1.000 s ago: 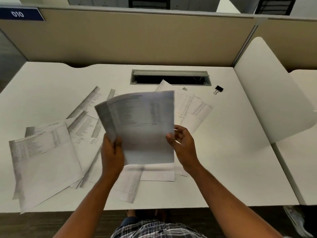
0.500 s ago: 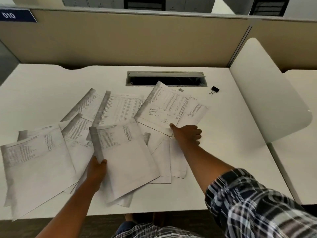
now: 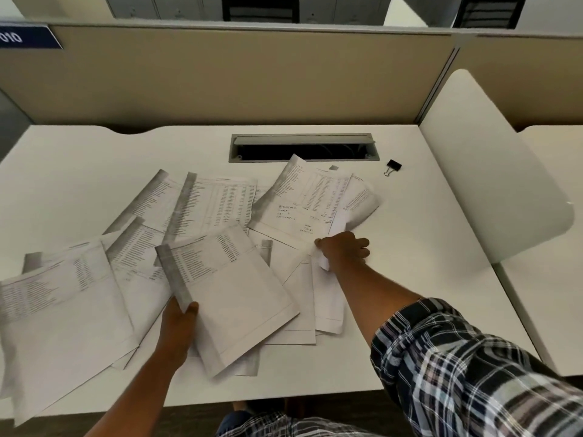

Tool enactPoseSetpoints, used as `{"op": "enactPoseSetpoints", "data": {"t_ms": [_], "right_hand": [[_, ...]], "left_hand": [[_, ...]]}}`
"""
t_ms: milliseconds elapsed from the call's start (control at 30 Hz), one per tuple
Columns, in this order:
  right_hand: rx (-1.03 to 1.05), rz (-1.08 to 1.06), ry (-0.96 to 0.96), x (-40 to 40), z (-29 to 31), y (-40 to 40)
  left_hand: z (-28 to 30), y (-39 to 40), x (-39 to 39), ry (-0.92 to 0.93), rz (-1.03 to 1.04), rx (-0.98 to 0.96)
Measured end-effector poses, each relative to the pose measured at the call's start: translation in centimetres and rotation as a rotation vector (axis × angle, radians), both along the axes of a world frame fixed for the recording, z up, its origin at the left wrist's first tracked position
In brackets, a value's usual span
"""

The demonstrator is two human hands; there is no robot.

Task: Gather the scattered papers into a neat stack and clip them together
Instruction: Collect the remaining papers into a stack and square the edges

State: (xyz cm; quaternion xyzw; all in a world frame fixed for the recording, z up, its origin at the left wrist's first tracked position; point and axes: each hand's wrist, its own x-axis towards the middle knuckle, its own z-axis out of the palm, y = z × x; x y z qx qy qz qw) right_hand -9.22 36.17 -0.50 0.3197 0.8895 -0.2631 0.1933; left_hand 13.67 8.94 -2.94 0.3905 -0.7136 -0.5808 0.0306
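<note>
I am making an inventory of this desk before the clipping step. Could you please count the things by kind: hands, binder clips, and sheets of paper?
Hands: 2, the left hand holding the nearest sheet, the right hand gripping a sheet farther back.
Binder clips: 1, black binder clip, lying apart from the papers.
Sheets of paper: cannot be counted exactly, they overlap; at least 8.
Total: at least 11.

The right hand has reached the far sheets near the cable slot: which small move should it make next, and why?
Probably draw that sheet back toward the sheets held by the left hand and lay it on them. The right hand already pinches its curled near corner, the other papers lie scattered, and the binder clip sits unused on the desk.
</note>
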Motion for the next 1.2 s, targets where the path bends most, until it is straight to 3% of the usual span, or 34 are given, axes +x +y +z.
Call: {"op": "enactPoseSetpoints", "data": {"t_ms": [100, 200, 333, 567, 800, 1200], "right_hand": [[-0.030, 0.026, 0.009, 0.0, -0.1, 0.5], [-0.112, 0.069, 0.149, 0.1, -0.6, 1.4], [-0.380, 0.028, 0.356, 0.9, -1.1, 3.0], [-0.807, -0.097, 0.375, 2.7, -2.3, 7.4], [-1.077, -0.224, 0.491, 3.2, 1.5, 11.4], [-1.374, -0.032, 0.539, 0.8, 11.5, 11.9]], "left_hand": [[0.2, 0.0, 0.0, 0.001, -0.002, -0.014], [0.3, 0.1, -0.1, 0.005, -0.012, -0.017], [0.0, 0.1, -0.2, -0.010, -0.010, -0.036], [0.1, 0.2, 0.1, -0.020, -0.021, -0.050], [-0.1, 0.2, 0.6, -0.046, 0.005, -0.079], [1.5, 0.6, -1.4, 0.006, 0.074, -0.018]]}}
